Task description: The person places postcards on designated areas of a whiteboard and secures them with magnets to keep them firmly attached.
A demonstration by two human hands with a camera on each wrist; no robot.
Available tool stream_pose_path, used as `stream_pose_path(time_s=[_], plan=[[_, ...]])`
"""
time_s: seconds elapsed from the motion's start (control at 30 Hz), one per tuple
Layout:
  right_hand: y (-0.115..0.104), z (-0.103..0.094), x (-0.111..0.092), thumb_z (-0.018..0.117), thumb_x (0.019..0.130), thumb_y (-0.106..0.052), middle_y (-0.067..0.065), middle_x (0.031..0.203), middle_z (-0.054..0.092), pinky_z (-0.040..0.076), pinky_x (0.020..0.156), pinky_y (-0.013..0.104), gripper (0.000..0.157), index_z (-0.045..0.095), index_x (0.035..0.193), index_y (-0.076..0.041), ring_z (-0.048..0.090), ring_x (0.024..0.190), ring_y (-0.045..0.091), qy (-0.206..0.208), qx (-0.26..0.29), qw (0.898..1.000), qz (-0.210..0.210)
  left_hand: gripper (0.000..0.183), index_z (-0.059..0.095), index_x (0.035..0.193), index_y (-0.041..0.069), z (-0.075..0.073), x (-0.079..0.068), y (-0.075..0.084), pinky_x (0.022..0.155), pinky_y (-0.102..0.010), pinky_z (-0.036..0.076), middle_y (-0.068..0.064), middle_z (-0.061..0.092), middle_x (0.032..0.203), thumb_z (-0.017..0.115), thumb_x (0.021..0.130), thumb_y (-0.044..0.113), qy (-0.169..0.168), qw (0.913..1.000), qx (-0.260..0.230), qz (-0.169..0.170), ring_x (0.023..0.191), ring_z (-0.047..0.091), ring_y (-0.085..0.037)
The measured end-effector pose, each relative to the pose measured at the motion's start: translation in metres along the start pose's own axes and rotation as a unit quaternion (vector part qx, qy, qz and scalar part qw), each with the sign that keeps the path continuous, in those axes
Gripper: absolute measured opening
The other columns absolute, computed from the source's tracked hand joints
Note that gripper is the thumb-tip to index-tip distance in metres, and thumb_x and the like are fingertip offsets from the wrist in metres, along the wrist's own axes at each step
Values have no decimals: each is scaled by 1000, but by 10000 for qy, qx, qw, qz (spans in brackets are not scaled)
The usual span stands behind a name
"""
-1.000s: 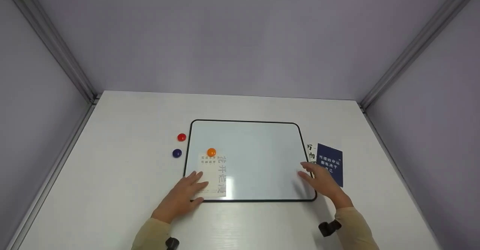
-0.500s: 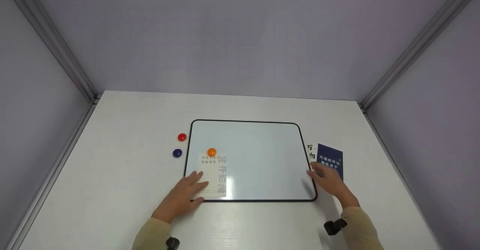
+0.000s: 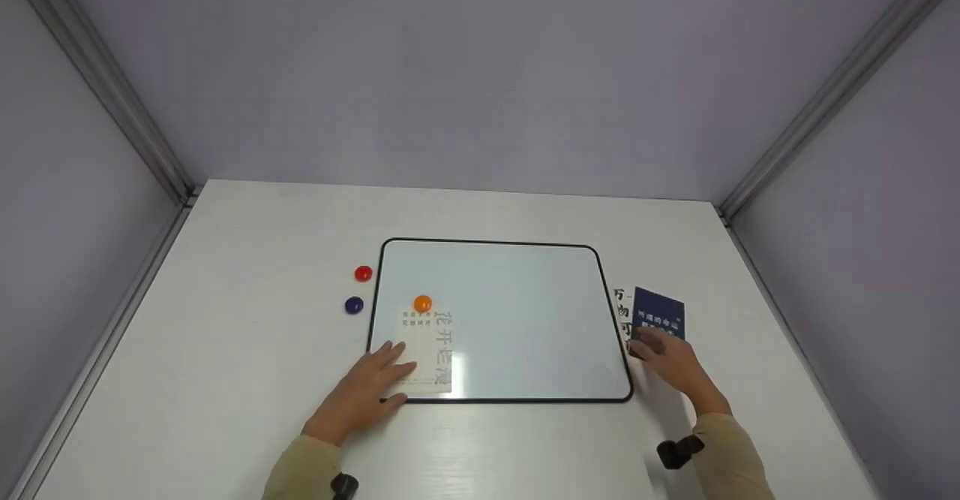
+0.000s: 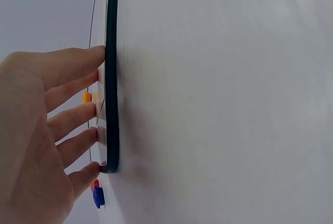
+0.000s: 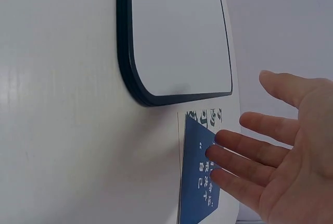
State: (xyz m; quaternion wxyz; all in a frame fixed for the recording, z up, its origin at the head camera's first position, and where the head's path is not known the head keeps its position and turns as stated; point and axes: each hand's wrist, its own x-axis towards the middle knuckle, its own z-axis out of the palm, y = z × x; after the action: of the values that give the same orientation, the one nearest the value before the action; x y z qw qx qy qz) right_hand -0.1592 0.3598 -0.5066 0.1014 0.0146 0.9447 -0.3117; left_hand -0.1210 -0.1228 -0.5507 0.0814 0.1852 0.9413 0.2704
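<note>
A cream card [image 3: 424, 353] printed with characters lies at the lower left of a black-framed whiteboard [image 3: 525, 320]. An orange round magnet [image 3: 423, 303] sits at the card's top edge. My left hand [image 3: 360, 397] rests with fingers spread over the card's left side and the board's lower left corner. To the right of the board, my right hand [image 3: 670, 362] is over a dark blue card [image 3: 660, 307], hiding its lower part. Relaxed, parted fingers [image 5: 255, 148] show in the right wrist view, gripping nothing. A white card [image 3: 622, 306] lies partly under the blue one.
Left of the board, a red magnet [image 3: 363, 273] and a dark blue magnet [image 3: 354, 305] lie on the white table [image 3: 247, 297]. Pale walls [image 3: 465, 79] stand at the back and both sides. Each wrist wears a small black camera [image 3: 679, 452].
My right hand has moved right, from above the whiteboard's right edge to over the dark blue card. The left hand has stayed in place on the cream card.
</note>
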Motion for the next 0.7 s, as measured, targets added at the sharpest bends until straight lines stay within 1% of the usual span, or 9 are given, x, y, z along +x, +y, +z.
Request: stream_pose_path(time_s=[0.1, 0.2, 0.23, 0.33, 0.43, 0.47, 0.5, 0.7], plan=[[3, -3, -1, 53, 98, -36, 29, 132, 57, 48, 101, 54, 57, 47, 136, 5, 57, 122, 44, 43, 2, 10000, -5, 48, 57, 134, 14, 0, 0, 0, 121, -51, 26, -11, 40, 154, 67, 88, 23, 2, 10000, 28, 5, 147, 32, -32], [6, -6, -1, 52, 97, -39, 31, 128, 58, 47, 101, 57, 59, 49, 134, 7, 56, 120, 47, 162, -25, 9998, -95, 47, 57, 134, 14, 0, 0, 1, 121, -51, 26, -11, 40, 154, 67, 89, 23, 4, 10000, 19, 21, 147, 32, -33], [7, -7, -2, 53, 97, -41, 31, 125, 60, 49, 98, 54, 59, 51, 131, 7, 58, 117, 47, 279, -88, 9994, -161, 47, 56, 134, 14, 0, 0, 1, 121, -51, 26, -11, 40, 154, 67, 89, 24, -6, 10000, 14, 19, 147, 32, -33], [10, -10, -2, 53, 96, -42, 32, 122, 61, 49, 96, 56, 60, 53, 130, 7, 58, 114, 48, 409, -135, 9989, -199, 47, 56, 135, 15, -1, -1, 2, 122, -51, 26, -11, 40, 155, 66, 89, 24, -16, 10000, -16, 16, 147, 31, -33], [13, -12, -2, 53, 97, -40, 33, 125, 60, 48, 99, 56, 58, 53, 129, 8, 57, 116, 48, 452, -137, 9989, -69, 47, 56, 135, 15, -2, -1, 2, 122, -51, 25, -10, 39, 155, 66, 89, 24, -43, 10000, -23, -4, 147, 31, -32], [14, -13, -2, 52, 97, -38, 33, 128, 58, 45, 102, 58, 58, 51, 131, 9, 55, 119, 49, 390, -79, 9992, 50, 48, 56, 135, 15, -2, -1, 2, 122, -51, 25, -11, 39, 155, 66, 89, 23, -46, 10000, -28, -4, 147, 31, -32], [15, -14, -2, 51, 98, -36, 33, 129, 58, 44, 103, 58, 56, 51, 131, 9, 54, 120, 49, 389, -86, 9991, 131, 48, 55, 135, 15, -2, -1, 3, 122, -51, 25, -10, 39, 155, 65, 90, 24, -60, 10000, -30, -21, 147, 31, -32], [21, -17, 0, 50, 99, -29, 35, 129, 56, 44, 104, 58, 51, 50, 130, 12, 53, 121, 49, 497, -173, 9970, 567, 47, 56, 135, 15, -2, -2, 3, 122, -52, 25, -11, 39, 155, 66, 90, 23, -30, 10000, -63, -11, 147, 31, -33]])
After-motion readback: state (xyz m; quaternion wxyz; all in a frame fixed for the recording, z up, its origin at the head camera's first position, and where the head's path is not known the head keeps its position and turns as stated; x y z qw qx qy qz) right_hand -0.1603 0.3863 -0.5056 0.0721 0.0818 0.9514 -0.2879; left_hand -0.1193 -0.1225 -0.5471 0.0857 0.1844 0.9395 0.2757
